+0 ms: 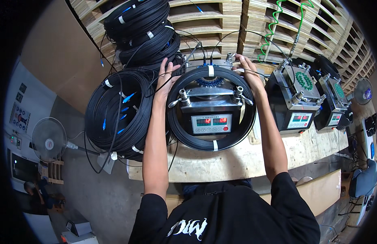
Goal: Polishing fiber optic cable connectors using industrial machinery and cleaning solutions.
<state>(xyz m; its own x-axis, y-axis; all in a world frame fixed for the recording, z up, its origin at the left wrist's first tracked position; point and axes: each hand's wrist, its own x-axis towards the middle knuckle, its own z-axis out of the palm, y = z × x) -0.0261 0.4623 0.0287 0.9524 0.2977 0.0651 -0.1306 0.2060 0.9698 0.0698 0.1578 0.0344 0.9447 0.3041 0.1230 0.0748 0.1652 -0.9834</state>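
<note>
A coil of black cable (215, 145), banded with white tape, rings the front part of a polishing machine (187, 124). The machine has a metal top with clamp posts, and its lit red display shows through the ring. At the coil's upper left side is my left hand (167, 78), fingers spread and thumb toward the coil. My right hand (251, 74) lies along the coil's upper right side, fingers reaching toward a rear clamp post (230, 57) and apart from the thumb. Thin black leads run up from the fixture (209, 82). Where the palms meet the coil is partly hidden.
More black cable coils (115, 110) with blue connectors stand stacked at left. Two similar machines (296, 97) (334, 99) with green pads stand at right. Behind are wooden pallets (208, 30) and a green coiled hose (273, 24). A fan (49, 140) stands at far left.
</note>
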